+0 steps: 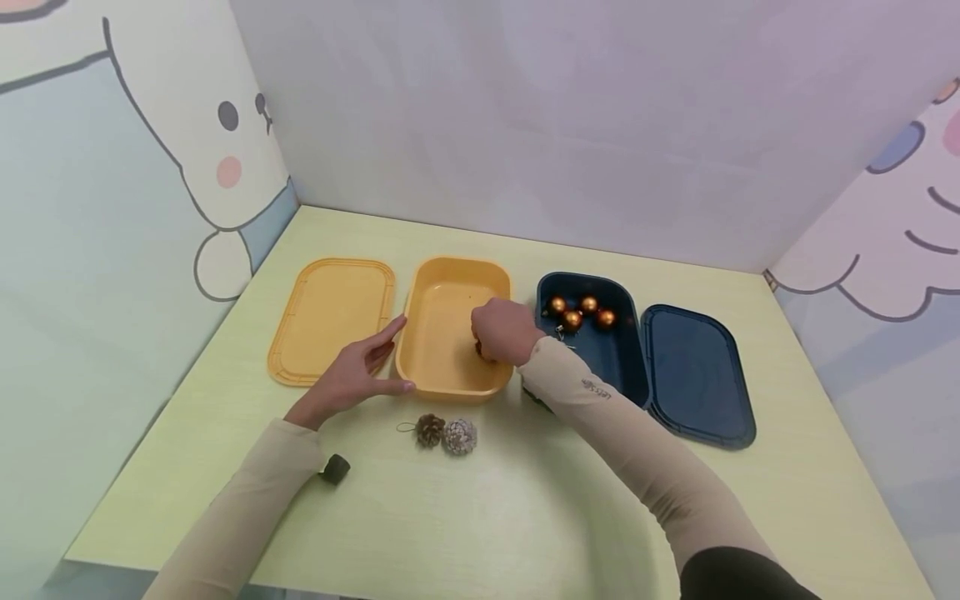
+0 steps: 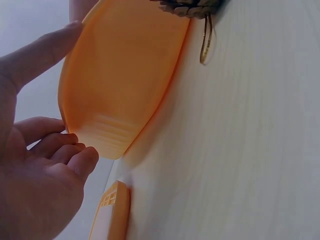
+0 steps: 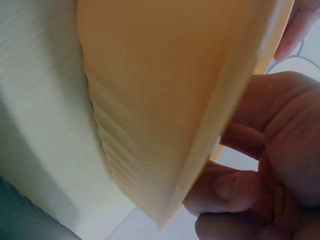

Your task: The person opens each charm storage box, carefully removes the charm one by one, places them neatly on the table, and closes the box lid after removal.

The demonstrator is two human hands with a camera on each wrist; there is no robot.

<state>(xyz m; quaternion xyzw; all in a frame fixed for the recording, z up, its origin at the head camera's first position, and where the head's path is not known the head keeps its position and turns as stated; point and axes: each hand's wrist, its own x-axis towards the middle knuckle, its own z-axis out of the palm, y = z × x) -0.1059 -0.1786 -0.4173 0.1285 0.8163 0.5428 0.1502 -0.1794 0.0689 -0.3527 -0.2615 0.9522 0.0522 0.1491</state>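
My left hand (image 1: pixel 352 375) is at the near left corner of a yellow plastic box (image 1: pixel 438 385), thumb and fingers spread and touching its rim. In the left wrist view, the thumb and fingertips meet the rim of the same box. My right hand (image 1: pixel 504 331) reaches inside that box near its right wall, fingers curled round a small dark brown pine cone (image 1: pixel 479 349), mostly hidden by the hand. In front of the box lie a brown pine cone (image 1: pixel 430 430) with a hanging loop and a whitish pine cone (image 1: pixel 460 437), side by side.
Right of the yellow box stands a dark blue box (image 1: pixel 628 367) holding several gold baubles (image 1: pixel 572 321), partly covered by the right sleeve. A blue lid (image 1: pixel 697 375) lies to its right. A yellow lid (image 1: pixel 333 317) lies at the left. A wall (image 1: pixel 562 150) rises behind the table.
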